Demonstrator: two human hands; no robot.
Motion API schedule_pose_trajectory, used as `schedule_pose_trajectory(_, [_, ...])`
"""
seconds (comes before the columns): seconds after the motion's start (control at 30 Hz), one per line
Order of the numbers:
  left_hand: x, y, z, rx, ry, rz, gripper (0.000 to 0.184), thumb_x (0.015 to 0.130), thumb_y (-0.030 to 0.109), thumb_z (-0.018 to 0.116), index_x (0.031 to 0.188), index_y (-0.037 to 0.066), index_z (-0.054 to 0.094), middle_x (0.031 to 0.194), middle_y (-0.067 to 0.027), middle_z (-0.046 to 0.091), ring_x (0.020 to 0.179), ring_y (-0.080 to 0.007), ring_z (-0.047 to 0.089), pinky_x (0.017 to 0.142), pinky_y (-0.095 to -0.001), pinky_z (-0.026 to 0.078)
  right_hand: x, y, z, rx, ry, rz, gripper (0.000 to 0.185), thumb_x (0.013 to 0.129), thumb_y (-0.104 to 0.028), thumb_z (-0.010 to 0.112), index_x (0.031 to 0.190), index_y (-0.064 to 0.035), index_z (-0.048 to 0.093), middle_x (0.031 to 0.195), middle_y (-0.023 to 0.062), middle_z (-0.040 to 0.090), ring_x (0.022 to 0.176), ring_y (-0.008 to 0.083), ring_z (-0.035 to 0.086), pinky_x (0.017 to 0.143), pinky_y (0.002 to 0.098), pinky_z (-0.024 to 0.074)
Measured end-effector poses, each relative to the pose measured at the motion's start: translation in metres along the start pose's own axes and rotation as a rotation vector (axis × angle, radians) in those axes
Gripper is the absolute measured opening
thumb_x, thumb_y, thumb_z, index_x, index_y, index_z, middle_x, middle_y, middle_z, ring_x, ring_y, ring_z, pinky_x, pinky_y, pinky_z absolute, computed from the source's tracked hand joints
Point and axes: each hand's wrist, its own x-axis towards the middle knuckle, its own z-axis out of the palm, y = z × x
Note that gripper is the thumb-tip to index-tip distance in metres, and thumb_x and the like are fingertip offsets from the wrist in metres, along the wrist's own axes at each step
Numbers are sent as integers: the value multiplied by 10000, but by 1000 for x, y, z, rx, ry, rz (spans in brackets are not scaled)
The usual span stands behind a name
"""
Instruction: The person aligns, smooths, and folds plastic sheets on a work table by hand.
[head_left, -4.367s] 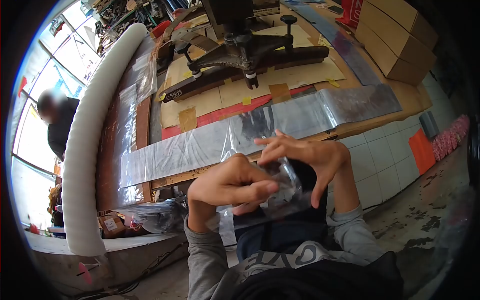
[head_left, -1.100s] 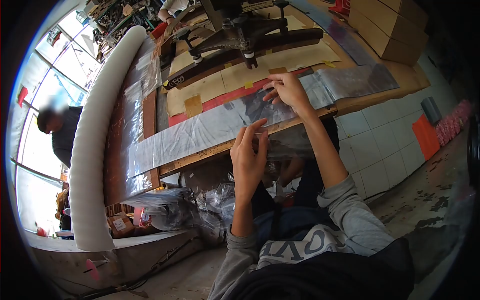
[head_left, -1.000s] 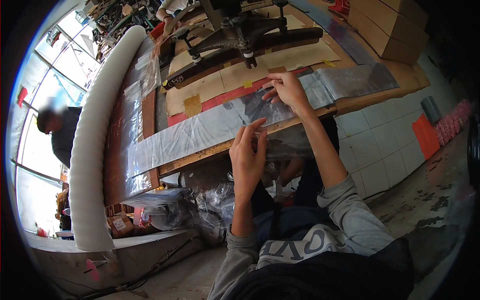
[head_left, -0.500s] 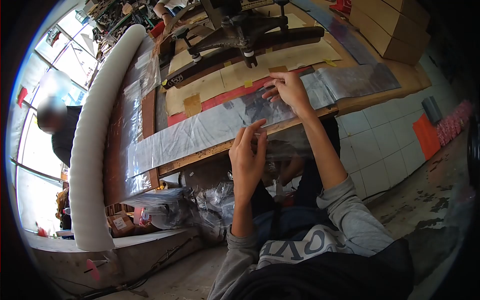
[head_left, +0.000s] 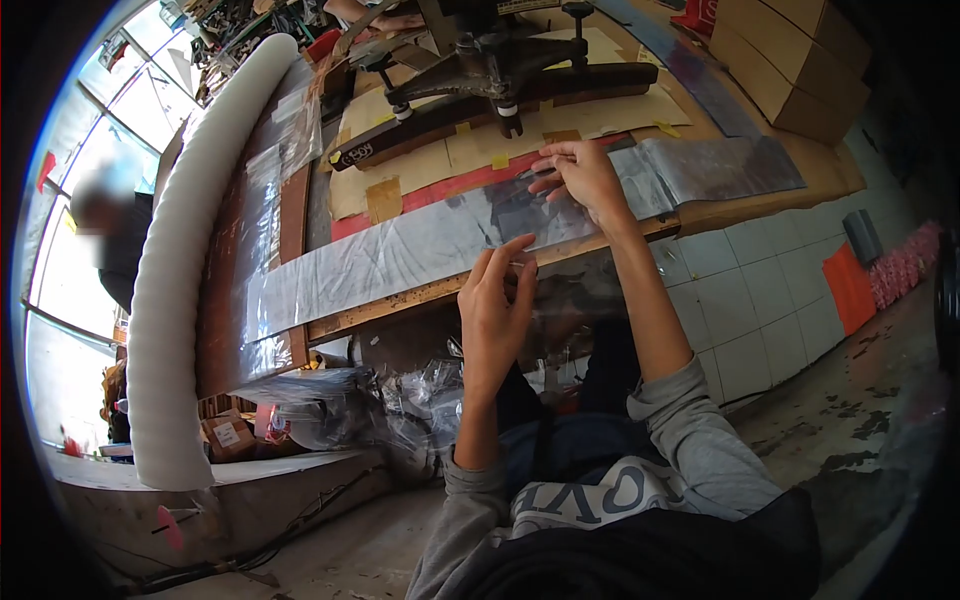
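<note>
A: What is farthest left of the strip [head_left: 395,245]?
B: A co-worker [head_left: 122,255] in dark clothing, well apart from it.
A: And nearer to it?
B: A long white roll [head_left: 185,270], along the left side of the tabletop [head_left: 228,265]. Then a heap of clear bags [head_left: 318,405], below the strip's left end.
A: Where does the strip itself lie?
B: Flat along the near edge of the tabletop, greyish and wrinkled, with a cream board [head_left: 415,165] just beyond it and a black press [head_left: 485,85] standing over that board.
A: How is the left hand [head_left: 520,255]?
B: Raised at the strip's near edge, fingers loosely bent, thumb a little apart from them. I can't tell whether it has hold of any thin film.
A: The right hand [head_left: 550,175]?
B: Over the strip, right of its middle, fingers half curled and pointing left. Whether it touches the strip or pinches anything, I can't tell.
A: What about farther right?
B: Cardboard boxes [head_left: 795,65] beyond the strip's right end, then an orange sheet [head_left: 848,290] and a pink bundle [head_left: 905,265], both to the right of it.
</note>
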Motion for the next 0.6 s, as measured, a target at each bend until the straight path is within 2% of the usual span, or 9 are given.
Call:
schedule_pose_trajectory(0.13, [4, 4, -5, -34, -21, 48, 250, 877, 46, 604, 1126, 28, 607, 839, -97, 581, 674, -170, 589, 582, -288, 467, 3, 1, -1, 0, -15, 9, 267, 966, -30, 389, 1161, 109, 507, 1055, 209, 636, 740, 232, 698, 519, 237, 533])
schedule_pose_trajectory(0.23, [19, 3, -15, 140, 47, 174, 245, 892, 70, 590, 1132, 20, 585, 877, -130, 583, 719, -231, 614, 615, -345, 480, 5, 0, -1, -11, -26, 11, 270, 969, -38, 390, 1165, 104, 509, 1043, 205, 642, 737, 232, 698, 512, 238, 532])
schedule_pose_trajectory(0.27, [27, 4, -21, 233, 49, 153, 232, 918, 105, 556, 1133, 19, 568, 904, -162, 579, 797, -311, 618, 690, -405, 487, 5, 0, -1, -17, -24, 9, 270, 969, -39, 390, 1165, 104, 509, 1040, 204, 644, 736, 231, 698, 510, 237, 531])
schedule_pose_trajectory(0.33, [53, -16, -18, 348, 153, 241, 217, 940, 125, 511, 1124, 23, 566, 957, -177, 591, 879, -352, 602, 787, -437, 474, 6, 1, -2, -21, -16, 12, 271, 968, -40, 391, 1165, 104, 510, 1033, 201, 649, 733, 226, 697, 503, 233, 526])
schedule_pose_trajectory(0.43, [83, -42, -9, 317, 79, 332, 223, 957, 164, 471, 1111, 39, 574, 1015, -167, 610, 951, -362, 583, 840, -436, 458, 8, 4, -2, -24, -10, 20, 274, 963, -39, 401, 1171, 105, 509, 1025, 196, 656, 720, 211, 693, 490, 225, 516])
schedule_pose_trajectory(0.53, [81, -47, -2, 411, -11, 284, 249, 963, 192, 448, 1118, 43, 574, 1050, -144, 620, 988, -352, 576, 856, -433, 448, 8, 3, -2, -63, -12, -9, 281, 957, -38, 415, 1180, 107, 506, 1014, 191, 661, 690, 190, 681, 480, 218, 506])
schedule_pose_trajectory(0.6, [80, -47, -2, 413, 26, 295, 270, 966, 211, 441, 1054, 19, 610, 1016, -145, 643, 964, -361, 586, 848, -427, 453, 10, 6, -3, -96, -13, -29, 286, 952, -37, 425, 1185, 109, 503, 999, 185, 666, 674, 176, 670, 476, 214, 500])
